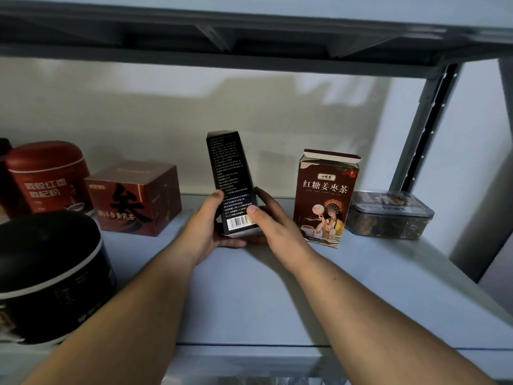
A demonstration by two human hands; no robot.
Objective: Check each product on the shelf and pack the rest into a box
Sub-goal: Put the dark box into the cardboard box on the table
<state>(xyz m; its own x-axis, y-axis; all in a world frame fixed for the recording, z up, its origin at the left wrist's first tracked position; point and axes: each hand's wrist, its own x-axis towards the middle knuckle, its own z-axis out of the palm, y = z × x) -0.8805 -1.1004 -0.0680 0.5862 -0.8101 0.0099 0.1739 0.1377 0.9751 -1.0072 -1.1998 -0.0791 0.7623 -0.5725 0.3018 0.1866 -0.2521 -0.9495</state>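
The left grip point(205, 226) and right grip point(274, 220) clasped a tall black cardboard carton point(231, 187), tilted low over the pale grey metal shelf point(249, 287); checking looked unfinished, neighbouring goods point(324, 198) unpacked, no packing box visible.

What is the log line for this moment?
step: check | black box: tilted, barcode toward camera | left hand: grips base | right hand: grips base

The black box point(233, 184) is thin printed cardboard with a dull sheen. The brown carton point(324, 198) is cardboard too, a bit glossier. The tub point(388, 215) is clear, smooth plastic. The red box point(136, 198) looks like glossy card. The shelf point(249, 287) is smooth, matt painted metal.
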